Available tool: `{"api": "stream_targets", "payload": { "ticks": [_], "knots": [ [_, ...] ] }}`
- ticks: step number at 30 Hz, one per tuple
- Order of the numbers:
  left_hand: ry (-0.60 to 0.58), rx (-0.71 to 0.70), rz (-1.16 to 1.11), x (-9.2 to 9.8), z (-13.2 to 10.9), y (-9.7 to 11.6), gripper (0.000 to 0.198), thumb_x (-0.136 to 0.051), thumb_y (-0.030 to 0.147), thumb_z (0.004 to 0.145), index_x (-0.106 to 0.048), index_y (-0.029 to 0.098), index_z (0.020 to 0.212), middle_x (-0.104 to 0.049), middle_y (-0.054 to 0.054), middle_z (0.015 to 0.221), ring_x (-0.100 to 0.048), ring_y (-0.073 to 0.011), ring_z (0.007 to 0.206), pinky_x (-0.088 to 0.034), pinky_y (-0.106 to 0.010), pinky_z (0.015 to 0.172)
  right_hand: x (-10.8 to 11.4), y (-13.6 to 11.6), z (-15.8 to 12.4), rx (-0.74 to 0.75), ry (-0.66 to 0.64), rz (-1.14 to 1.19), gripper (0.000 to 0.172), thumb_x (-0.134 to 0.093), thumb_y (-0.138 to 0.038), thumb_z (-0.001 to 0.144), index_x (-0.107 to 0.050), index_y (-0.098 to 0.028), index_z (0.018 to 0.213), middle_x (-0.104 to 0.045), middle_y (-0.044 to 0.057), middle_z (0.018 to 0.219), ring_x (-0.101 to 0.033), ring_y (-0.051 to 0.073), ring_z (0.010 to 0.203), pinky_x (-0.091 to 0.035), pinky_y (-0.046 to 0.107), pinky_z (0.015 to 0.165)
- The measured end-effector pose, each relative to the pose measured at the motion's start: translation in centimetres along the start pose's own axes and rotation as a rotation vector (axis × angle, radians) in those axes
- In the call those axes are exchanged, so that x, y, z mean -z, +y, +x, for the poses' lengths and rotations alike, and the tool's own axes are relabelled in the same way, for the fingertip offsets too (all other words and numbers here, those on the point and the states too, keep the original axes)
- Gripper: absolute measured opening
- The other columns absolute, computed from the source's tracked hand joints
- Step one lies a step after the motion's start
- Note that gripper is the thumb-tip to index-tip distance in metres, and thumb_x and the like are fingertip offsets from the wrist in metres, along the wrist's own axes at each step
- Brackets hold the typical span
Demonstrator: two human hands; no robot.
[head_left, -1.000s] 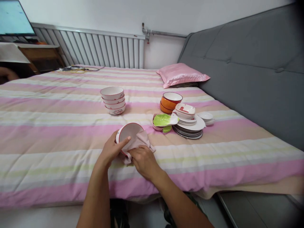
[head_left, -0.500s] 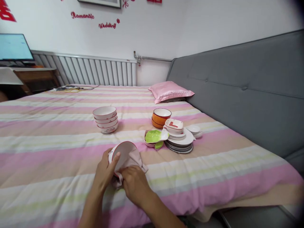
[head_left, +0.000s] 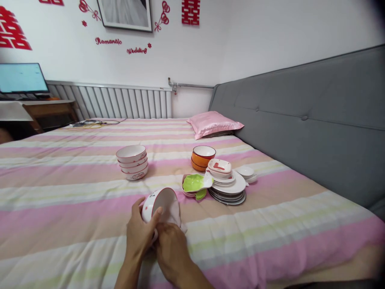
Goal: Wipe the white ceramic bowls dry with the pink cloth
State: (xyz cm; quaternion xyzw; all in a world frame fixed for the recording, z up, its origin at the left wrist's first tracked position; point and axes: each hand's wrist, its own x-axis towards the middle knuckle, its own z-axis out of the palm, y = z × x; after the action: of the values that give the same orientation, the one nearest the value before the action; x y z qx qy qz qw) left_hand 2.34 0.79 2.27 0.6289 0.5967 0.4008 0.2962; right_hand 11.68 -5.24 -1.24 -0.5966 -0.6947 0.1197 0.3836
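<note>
A white bowl (head_left: pixel 149 204) with a red rim is tilted on its side above the striped bedspread (head_left: pixel 90 216). My left hand (head_left: pixel 140 228) grips its left side, thumb over the rim. My right hand (head_left: pixel 171 245) is closed on a pale pink cloth (head_left: pixel 176 214), which lies against the bowl's inside and right edge. Some of the right fingers are hidden. Behind the bowl, to the left, stands a stack of several similar white bowls (head_left: pixel 132 162).
Right of the hands are green leaf-shaped dishes (head_left: pixel 195 183), orange bowls (head_left: pixel 200 160), stacked plates (head_left: pixel 237 184) with small rectangular dishes (head_left: pixel 219 165), and white spoons (head_left: pixel 246 172). Farther back are a pink pillow (head_left: pixel 213 122) and cables (head_left: pixel 102 122). A grey headboard (head_left: pixel 285 100) runs along the right.
The view has tipped upward, showing more wall. The bowl has turned in my left hand, exposing more of its outside. My right hand and the cloth have shifted with it; less cloth shows.
</note>
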Motion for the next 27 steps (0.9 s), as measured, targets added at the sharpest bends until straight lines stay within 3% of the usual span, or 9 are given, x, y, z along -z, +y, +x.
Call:
{"api": "stream_targets", "payload": {
  "ticks": [5,10,15,20,24,27],
  "knots": [
    [-0.064,0.037,0.117,-0.2,0.1,0.5,0.098,-0.063,0.067,0.059,-0.035,0.013,0.136,-0.057,-0.02,0.123,-0.056,-0.0356,0.112,-0.043,-0.048,0.096,0.4,0.1,0.4,-0.138,-0.01,-0.077,0.02,-0.047,-0.011,0.08,-0.066,-0.017,0.082,-0.072,0.009,0.081,-0.068,0.025,0.078,-0.048,0.031,0.066],
    [-0.187,0.121,0.058,0.0,0.2,0.7,0.075,-0.061,0.067,0.06,-0.056,0.011,0.11,-0.066,-0.018,0.105,-0.062,-0.0355,0.1,-0.049,-0.044,0.084,0.5,-0.1,0.5,-0.173,-0.007,-0.104,0.022,-0.046,-0.009,0.078,-0.067,-0.017,0.081,-0.071,0.008,0.077,-0.067,0.024,0.074,-0.044,0.029,0.063],
    [-0.122,0.175,-0.035,-0.1,0.2,-0.1,0.06,-0.061,0.062,0.065,-0.059,0.012,0.097,-0.069,-0.014,0.088,-0.066,-0.0307,0.085,-0.051,-0.039,0.071,0.0,0.2,0.4,-0.096,0.018,-0.115,0.022,-0.048,-0.008,0.075,-0.064,-0.018,0.084,-0.07,0.006,0.077,-0.065,0.022,0.075,-0.043,0.029,0.066],
    [-0.053,0.159,-0.148,-0.3,0.0,-1.4,0.046,-0.061,0.058,0.066,-0.06,0.015,0.084,-0.062,-0.004,0.062,-0.062,-0.0234,0.061,-0.048,-0.031,0.053,0.2,1.1,0.2,0.082,0.009,-0.093,0.022,-0.046,-0.005,0.078,-0.062,-0.019,0.083,-0.07,0.003,0.079,-0.062,0.018,0.076,-0.043,0.028,0.075],
    [-0.083,0.172,-0.285,0.2,-0.4,-1.2,0.044,-0.057,0.059,0.068,-0.057,0.015,0.075,-0.05,0.001,0.047,-0.054,-0.0178,0.048,-0.044,-0.028,0.047,0.9,1.7,-0.2,0.181,0.007,-0.085,0.024,-0.045,-0.006,0.083,-0.064,-0.019,0.09,-0.071,0.004,0.086,-0.062,0.017,0.084,-0.039,0.03,0.088],
    [-0.128,0.203,-0.362,0.9,-0.5,-0.9,0.044,-0.059,0.058,0.068,-0.057,0.014,0.074,-0.052,0.0,0.049,-0.055,-0.0176,0.048,-0.043,-0.028,0.045,1.3,2.1,-0.4,0.229,-0.004,-0.097,0.023,-0.049,-0.008,0.085,-0.065,-0.019,0.097,-0.071,0.004,0.09,-0.062,0.016,0.09,-0.037,0.031,0.093]
  ]
}}
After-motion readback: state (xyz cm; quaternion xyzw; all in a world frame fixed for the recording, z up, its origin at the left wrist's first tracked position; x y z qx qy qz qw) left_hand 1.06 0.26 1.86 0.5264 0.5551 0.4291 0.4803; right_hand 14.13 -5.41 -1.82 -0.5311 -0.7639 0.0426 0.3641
